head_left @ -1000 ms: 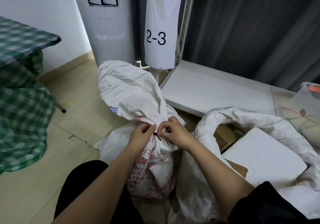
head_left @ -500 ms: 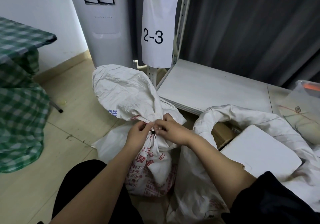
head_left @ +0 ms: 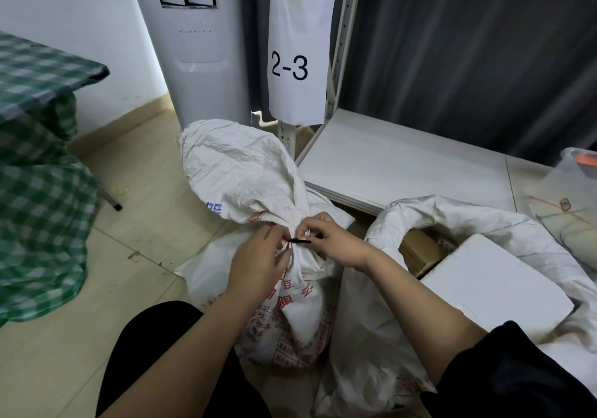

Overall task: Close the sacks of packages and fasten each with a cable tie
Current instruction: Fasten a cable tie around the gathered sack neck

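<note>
At centre frame I see the white sack (head_left: 239, 172) gathered at its neck, with an open sack (head_left: 484, 220) of boxes to its right. My left hand (head_left: 258, 262) grips the neck. My right hand (head_left: 336, 243) pinches the black cable tie (head_left: 300, 241) there.

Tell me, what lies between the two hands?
In the head view, the black cable tie around the gathered sack neck lies between left hand and right hand.

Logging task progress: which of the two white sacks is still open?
The right sack: its mouth gapes, showing boxes. The left sack has its neck gathered, both hands at a black cable tie.
</note>
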